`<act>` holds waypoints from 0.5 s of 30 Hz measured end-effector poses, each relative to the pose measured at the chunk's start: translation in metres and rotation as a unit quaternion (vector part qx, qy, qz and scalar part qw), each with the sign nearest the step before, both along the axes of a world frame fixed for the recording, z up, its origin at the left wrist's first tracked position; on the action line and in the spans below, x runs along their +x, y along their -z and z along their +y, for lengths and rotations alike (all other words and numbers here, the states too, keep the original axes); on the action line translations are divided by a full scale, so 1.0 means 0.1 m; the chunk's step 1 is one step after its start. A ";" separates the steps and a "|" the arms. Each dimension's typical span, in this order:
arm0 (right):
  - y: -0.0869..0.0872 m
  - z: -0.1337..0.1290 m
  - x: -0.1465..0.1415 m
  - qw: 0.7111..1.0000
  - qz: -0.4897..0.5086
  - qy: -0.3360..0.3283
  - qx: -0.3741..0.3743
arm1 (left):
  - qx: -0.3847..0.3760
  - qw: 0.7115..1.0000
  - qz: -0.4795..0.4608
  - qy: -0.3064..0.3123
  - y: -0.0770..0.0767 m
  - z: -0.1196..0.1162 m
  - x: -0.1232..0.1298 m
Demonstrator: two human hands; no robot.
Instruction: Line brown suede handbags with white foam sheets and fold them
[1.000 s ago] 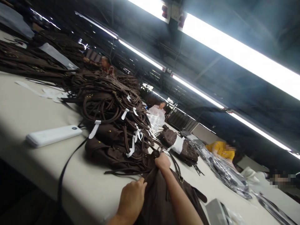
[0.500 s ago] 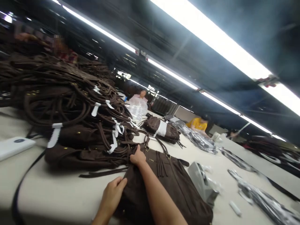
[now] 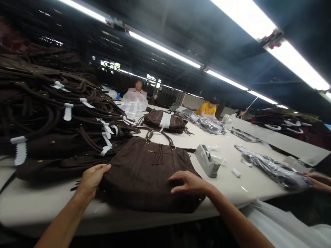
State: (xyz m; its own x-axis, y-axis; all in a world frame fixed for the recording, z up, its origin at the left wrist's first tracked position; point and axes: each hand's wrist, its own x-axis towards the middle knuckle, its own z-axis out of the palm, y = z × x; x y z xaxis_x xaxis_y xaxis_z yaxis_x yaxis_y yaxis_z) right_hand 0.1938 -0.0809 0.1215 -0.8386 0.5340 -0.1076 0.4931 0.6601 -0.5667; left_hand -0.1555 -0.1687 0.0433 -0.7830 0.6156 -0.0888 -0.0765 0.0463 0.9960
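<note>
A dark brown handbag [image 3: 152, 172] lies flat on the pale table [image 3: 224, 186] in front of me, its two handles pointing away and a tassel hanging at its middle. My left hand [image 3: 94, 175] pinches the bag's left edge between thumb and fingers. Over the lower right part of the bag is my right hand [image 3: 187, 182], fingers apart and slightly curled; whether the fingertips touch the cloth I cannot tell. Just right of the bag stands a grey tape dispenser [image 3: 207, 161].
A high pile of brown bags [image 3: 51, 113] with white paper tags rises at the left. Beyond lies another bag with a white wrap [image 3: 165, 120]. Plastic-wrapped items [image 3: 274, 168] lie at the right, touched by another person's hands [image 3: 320, 181]. Two people are farther back.
The handbag has turned and now lies squarely before me. My right hand has left its top near the handles for its lower right part. The view has swung right.
</note>
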 end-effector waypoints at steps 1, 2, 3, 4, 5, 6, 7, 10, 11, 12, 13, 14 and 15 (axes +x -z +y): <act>0.05 -0.09 0.16 0.999 -0.004 0.001 0.033 | -0.019 0.999 0.038 -0.003 -0.04 -0.04 0.01; 0.12 -0.18 0.30 0.998 -0.005 0.003 0.068 | -0.030 0.994 0.103 -0.012 -0.07 -0.08 0.05; 0.20 -0.25 0.41 0.994 -0.005 0.009 0.105 | -0.029 0.980 0.197 -0.021 -0.09 -0.14 0.12; 0.29 -0.32 0.49 0.990 -0.004 0.022 0.142 | -0.013 0.949 0.313 -0.018 -0.09 -0.20 0.19; 0.38 -0.37 0.56 0.983 -0.003 0.041 0.179 | 0.011 0.901 0.434 0.007 -0.08 -0.25 0.27; 0.45 -0.41 0.60 0.975 -0.001 0.061 0.213 | 0.038 0.838 0.543 0.046 -0.05 -0.31 0.33; 0.51 -0.43 0.63 0.968 0.001 0.077 0.241 | 0.060 0.772 0.626 0.093 -0.01 -0.35 0.38; 0.63 -0.42 0.63 0.952 0.001 0.087 0.292 | 0.070 0.636 0.742 0.200 0.17 -0.38 0.39; 0.66 -0.41 0.62 0.948 -0.005 0.081 0.307 | 0.062 0.610 0.761 0.212 0.23 -0.37 0.34; 0.69 -0.40 0.60 0.943 -0.013 0.075 0.324 | 0.054 0.592 0.773 0.222 0.28 -0.34 0.29; 0.71 -0.39 0.57 0.937 -0.025 0.072 0.340 | 0.047 0.583 0.778 0.229 0.33 -0.31 0.22; 0.74 -0.39 0.55 0.932 -0.041 0.070 0.354 | 0.043 0.580 0.779 0.234 0.36 -0.29 0.17; 0.76 -0.39 0.52 0.927 -0.058 0.066 0.364 | 0.041 0.583 0.775 0.240 0.39 -0.26 0.12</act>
State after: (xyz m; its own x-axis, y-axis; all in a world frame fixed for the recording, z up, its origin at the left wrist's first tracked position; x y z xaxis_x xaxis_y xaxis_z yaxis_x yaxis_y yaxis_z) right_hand 0.2462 -0.1196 0.0456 -0.7665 0.5973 0.2361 0.6259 0.7771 0.0663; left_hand -0.1437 -0.1947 0.0044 0.3816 0.7484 0.5424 0.9205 -0.3610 -0.1495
